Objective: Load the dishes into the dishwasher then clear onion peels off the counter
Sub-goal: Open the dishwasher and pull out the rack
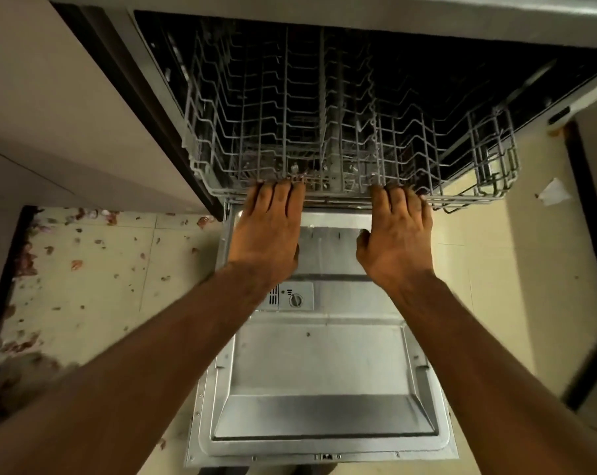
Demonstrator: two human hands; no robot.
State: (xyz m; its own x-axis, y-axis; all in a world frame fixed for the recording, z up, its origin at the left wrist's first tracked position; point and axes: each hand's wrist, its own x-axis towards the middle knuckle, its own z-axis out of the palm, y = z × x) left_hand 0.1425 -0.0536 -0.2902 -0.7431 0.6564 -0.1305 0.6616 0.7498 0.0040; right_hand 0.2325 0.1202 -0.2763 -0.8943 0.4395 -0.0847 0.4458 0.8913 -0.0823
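Note:
The dishwasher stands open below me, its steel door (pixel 324 365) folded flat toward me. A grey wire rack (pixel 324 132) sticks partway out of the dark tub and holds no dishes. My left hand (pixel 269 228) grips the rack's front rail, fingers curled over the wire. My right hand (pixel 398 231) grips the same rail further right, its thumb hanging below. Onion peels (pixel 77 265) lie scattered over the tiled floor to the left of the door. No dishes are in view.
A cabinet front (pixel 67 114) rises on the left beside the dishwasher. The counter edge (pixel 393 18) runs across the top. A white scrap of paper (pixel 555 193) lies on the floor at right, near a dark vertical strip (pixel 591 234).

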